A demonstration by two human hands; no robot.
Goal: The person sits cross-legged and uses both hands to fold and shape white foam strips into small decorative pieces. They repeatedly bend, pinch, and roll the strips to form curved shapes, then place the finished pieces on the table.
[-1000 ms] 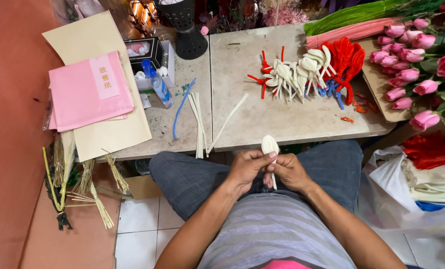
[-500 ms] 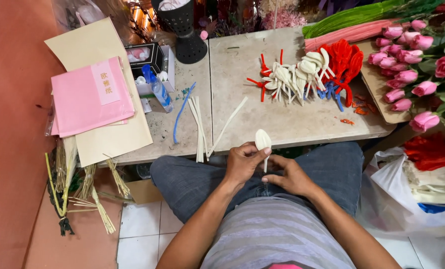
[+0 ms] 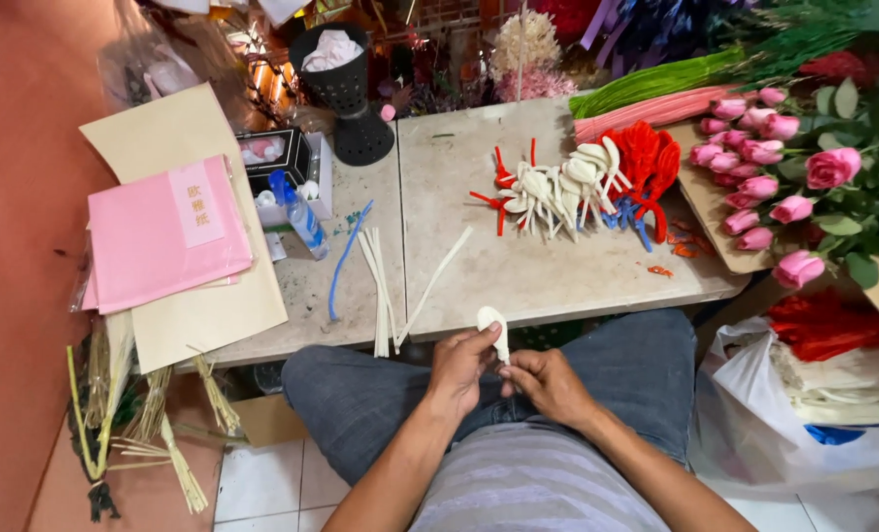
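Both hands' grip (image 3: 506, 374) clenched on white loop (image 3: 492, 324), beside table (image 3: 557, 286) with loop pile (image 3: 567, 182) and pink roses (image 3: 764, 187)

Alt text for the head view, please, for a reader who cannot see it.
Both hands, left hand and right hand, hold a small white looped pipe-cleaner petal over the lap. Beyond, a grey stone table carries a pile of finished white and red pipe-cleaner loops.

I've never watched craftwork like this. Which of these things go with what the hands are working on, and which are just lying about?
In use:
left hand and right hand, both holding the white loop
pile of finished loops
white stems

Lying about:
pink paper
spray bottle
black cup
pink roses
plastic bags
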